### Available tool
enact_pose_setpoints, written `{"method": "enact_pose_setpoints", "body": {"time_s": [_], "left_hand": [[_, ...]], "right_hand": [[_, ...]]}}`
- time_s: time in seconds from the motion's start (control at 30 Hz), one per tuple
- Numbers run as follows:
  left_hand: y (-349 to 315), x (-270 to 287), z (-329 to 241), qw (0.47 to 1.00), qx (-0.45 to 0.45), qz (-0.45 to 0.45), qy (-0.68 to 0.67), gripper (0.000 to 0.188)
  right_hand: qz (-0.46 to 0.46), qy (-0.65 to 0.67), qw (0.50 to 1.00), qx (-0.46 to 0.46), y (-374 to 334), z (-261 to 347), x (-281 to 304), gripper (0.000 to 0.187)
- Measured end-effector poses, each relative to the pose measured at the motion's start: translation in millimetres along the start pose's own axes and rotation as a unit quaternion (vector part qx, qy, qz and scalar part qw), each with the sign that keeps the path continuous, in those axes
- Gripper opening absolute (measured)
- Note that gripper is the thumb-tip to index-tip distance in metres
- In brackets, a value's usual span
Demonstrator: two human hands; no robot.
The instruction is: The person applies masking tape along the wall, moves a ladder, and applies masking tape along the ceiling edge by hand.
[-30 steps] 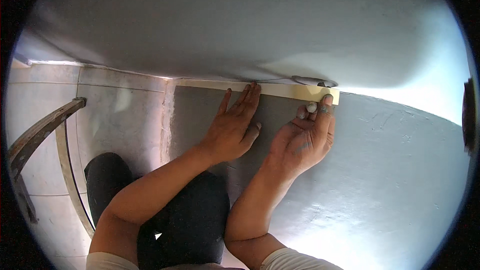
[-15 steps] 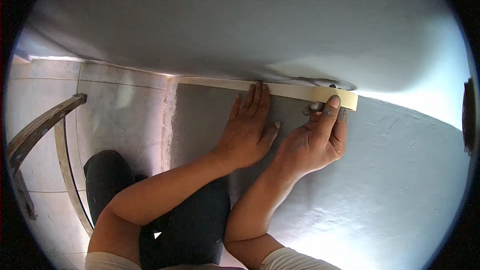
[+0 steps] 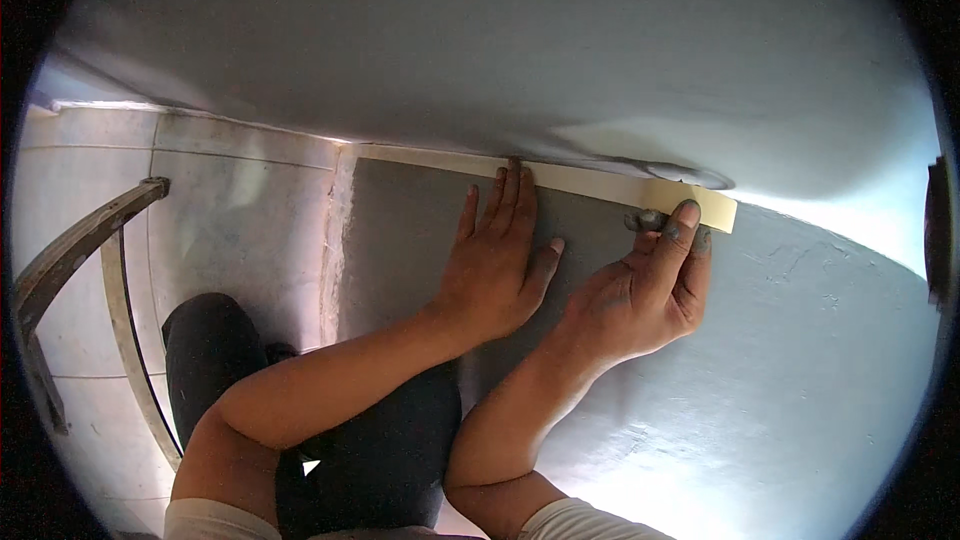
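A pale strip of masking tape (image 3: 585, 181) runs along the top edge of a grey surface (image 3: 420, 220), where it meets the smooth grey wall (image 3: 480, 50). My left hand (image 3: 497, 255) lies flat with its fingers stretched out, and the fingertips press on the strip. Farther right, my right hand (image 3: 650, 275) grips the roll of masking tape (image 3: 715, 209) between thumb and fingers. The strip stretches from the left hand to this roll. Dark grey smears show on the right thumb and fingertips.
At the left stands a metal frame with a curved-looking bar (image 3: 95, 225), over pale tiles (image 3: 240, 205). A rough whitish joint (image 3: 338, 240) divides the tiles from the grey surface. My dark-clad knee (image 3: 215, 350) is beside the frame. A dark object (image 3: 938, 235) shows at the right rim.
My right hand has moved slightly to the right and down with the tape roll, and more strip shows between the hands. The left hand keeps nearly the same place.
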State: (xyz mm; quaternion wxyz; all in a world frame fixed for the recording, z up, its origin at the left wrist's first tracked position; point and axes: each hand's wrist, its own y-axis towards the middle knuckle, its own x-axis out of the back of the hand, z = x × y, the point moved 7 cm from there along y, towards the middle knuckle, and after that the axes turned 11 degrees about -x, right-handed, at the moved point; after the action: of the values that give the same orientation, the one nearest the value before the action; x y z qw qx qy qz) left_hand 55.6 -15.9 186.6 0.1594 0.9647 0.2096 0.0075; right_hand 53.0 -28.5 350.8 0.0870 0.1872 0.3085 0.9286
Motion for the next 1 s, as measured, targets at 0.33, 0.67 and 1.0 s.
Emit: {"method": "enact_pose_setpoints", "body": {"time_s": [0.33,0.67,1.0], "left_hand": [[8.3,-1.9,-10.4,1.0,0.024,-0.009,0.007,0.083],[8.5,-3.6,-24.6,0.997,0.03,0.041,0.059,0.079],[13.0,-3.5,-31.4,0.998,0.022,0.027,0.056,0.076]], "right_hand": [[-0.033,-0.097,0.995,0.002,-7.9,6.9,-2.9,0.021],[-0.008,-0.096,0.995,0.008,-10.0,3.8,1.8,0.015],[-0.002,-0.138,0.99,0.013,-10.3,4.5,2.6,0.017]]}}
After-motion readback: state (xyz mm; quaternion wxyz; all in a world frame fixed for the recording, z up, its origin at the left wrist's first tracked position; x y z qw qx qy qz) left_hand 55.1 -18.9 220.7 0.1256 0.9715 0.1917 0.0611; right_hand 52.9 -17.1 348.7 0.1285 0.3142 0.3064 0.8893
